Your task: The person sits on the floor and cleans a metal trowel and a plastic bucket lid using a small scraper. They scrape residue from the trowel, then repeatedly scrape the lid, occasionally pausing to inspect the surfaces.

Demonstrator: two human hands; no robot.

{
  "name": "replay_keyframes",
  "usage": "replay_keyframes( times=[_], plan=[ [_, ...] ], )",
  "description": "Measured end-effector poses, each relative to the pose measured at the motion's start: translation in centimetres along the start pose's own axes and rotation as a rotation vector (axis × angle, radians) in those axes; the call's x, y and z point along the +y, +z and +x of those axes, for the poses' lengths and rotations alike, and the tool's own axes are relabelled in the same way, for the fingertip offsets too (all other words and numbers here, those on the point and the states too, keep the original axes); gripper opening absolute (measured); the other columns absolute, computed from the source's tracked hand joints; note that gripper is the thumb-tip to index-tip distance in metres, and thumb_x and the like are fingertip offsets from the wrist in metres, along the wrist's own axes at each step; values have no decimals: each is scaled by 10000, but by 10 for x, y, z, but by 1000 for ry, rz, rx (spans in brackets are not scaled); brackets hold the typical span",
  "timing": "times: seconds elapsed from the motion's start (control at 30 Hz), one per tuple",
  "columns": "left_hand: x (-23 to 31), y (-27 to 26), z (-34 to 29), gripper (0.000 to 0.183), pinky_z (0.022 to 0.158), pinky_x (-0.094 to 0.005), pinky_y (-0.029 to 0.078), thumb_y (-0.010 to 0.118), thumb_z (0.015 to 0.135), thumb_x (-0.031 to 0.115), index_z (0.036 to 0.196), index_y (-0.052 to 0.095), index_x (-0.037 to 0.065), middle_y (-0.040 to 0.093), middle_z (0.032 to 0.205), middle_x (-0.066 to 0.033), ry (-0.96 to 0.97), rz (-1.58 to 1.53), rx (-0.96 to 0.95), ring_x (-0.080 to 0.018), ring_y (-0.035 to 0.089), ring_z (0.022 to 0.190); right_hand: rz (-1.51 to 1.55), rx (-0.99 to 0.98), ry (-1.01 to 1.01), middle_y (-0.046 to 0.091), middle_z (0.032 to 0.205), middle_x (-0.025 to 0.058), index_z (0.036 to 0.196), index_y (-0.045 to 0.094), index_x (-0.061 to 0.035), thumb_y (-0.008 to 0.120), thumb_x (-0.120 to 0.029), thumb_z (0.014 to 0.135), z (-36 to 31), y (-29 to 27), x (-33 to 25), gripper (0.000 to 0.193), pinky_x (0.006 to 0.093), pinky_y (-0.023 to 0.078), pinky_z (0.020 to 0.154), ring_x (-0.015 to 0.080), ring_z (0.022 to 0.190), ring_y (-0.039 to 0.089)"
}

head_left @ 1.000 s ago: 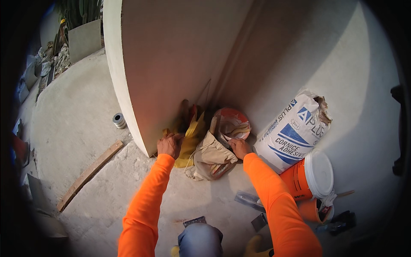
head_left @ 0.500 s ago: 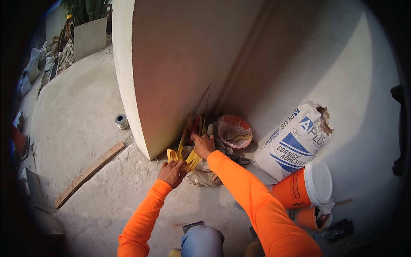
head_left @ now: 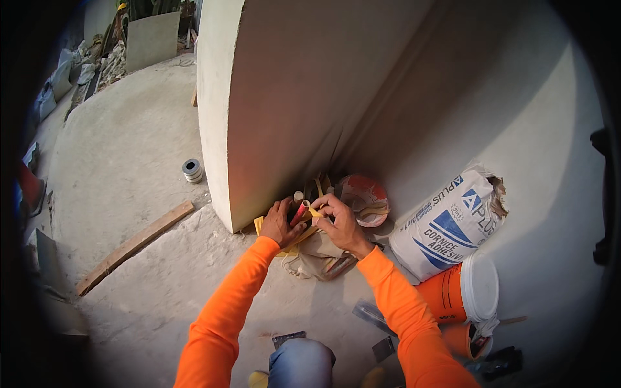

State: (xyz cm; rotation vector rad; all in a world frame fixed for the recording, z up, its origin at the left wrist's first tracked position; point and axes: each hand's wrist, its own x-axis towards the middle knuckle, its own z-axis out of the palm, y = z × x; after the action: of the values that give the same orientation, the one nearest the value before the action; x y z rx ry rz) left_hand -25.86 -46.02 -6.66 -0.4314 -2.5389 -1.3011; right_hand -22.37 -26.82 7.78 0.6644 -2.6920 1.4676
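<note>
A pale cloth tool bag [head_left: 312, 258] with yellow straps [head_left: 296, 246] sits on the floor at the foot of the wall corner. Several tools stand up out of it, among them a red tube-like handle [head_left: 300, 211] and a round wooden handle end [head_left: 298, 196]. My left hand [head_left: 278, 223] is closed around the red handle at the bag's mouth, with fingers and thumb on either side. Opposite it, my right hand [head_left: 341, 226] pinches a thin yellow strap [head_left: 315, 212] between thumb and fingers. The lower parts of the tools are hidden inside the bag.
Behind the bag stands a reddish, plaster-smeared bucket [head_left: 363, 197]. To the right lean a torn powder sack [head_left: 446, 223] and an orange bucket with white lid [head_left: 462, 291]. A wooden plank [head_left: 136, 247] and grey cylinder [head_left: 192, 171] lie left. The wall corner [head_left: 226, 129] rises close by.
My left hand has moved up from the yellow straps to the tool handles. The right hand has shifted right, to the strap. A long thin blade among the tools no longer stands out. The view has shifted slightly.
</note>
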Motion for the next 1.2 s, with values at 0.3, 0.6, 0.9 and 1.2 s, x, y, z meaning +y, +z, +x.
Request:
replay_keyframes(
  times=[0.3,0.6,0.9,1.2],
  plan=[
    [-32,31,36,419,903,-536,568,812,895,412,1110,750,58,766,1006,-246,-260,-175,95,-480,716,996,-528,396,-383,776,1012,139,1143,693,-86,656,-20,943,95,-24,-11,214,490,526,897,383,1026,688],
    [-60,4,16,458,883,-462,601,857,885,459,1088,807,51,804,1023,-216,-428,-266,319,-411,776,1004,-786,-128,-101,711,1359,162,1364,687,-121,707,-101,899,77,65,78,466,503,563,1045,433,1221,684],
    [-66,7,25,563,929,-547,589,836,840,487,1098,759,-7,767,1086,-303,-588,-86,345,-495,729,1070,-896,-161,328,741,1182,284,1434,616,-17,623,-148,948,15,86,101,503,547,555,1021,461,1132,715],
    [-50,-15,18,742,954,-572,568,734,859,688,1149,767,6,767,1126,-301,-891,-76,310,-516,716,1115,-773,-137,540,740,1257,278,1463,593,-72,574,-271,1007,53,59,102,498,574,469,1141,485,1272,659]
  ],
)
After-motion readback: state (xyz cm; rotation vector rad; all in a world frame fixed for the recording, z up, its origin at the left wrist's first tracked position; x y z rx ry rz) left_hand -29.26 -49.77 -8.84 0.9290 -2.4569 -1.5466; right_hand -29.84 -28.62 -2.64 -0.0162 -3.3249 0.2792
